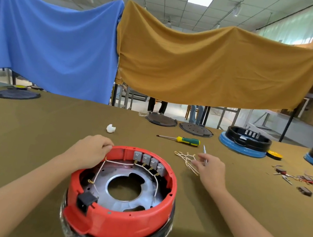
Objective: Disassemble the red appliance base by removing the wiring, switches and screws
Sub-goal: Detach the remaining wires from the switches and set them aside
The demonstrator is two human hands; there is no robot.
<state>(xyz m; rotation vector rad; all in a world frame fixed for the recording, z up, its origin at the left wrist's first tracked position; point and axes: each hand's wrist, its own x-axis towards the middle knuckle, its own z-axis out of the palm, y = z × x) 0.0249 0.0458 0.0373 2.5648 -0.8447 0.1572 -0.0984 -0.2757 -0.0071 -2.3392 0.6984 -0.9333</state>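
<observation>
The left hand [95, 150] gripped the red base [119, 203] rim while the right hand [208, 168], holding a slim tool [205, 153], reached the loose wiring [186, 159]; wire removal judged underway, switches [148, 160] next.

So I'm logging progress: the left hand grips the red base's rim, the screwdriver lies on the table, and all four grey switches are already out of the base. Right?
Not quite. The four grey switches are still seated in a row inside the red base, wired up, as the head view shows. The rest holds: the left hand grips the rim and the screwdriver lies on the table.
</observation>
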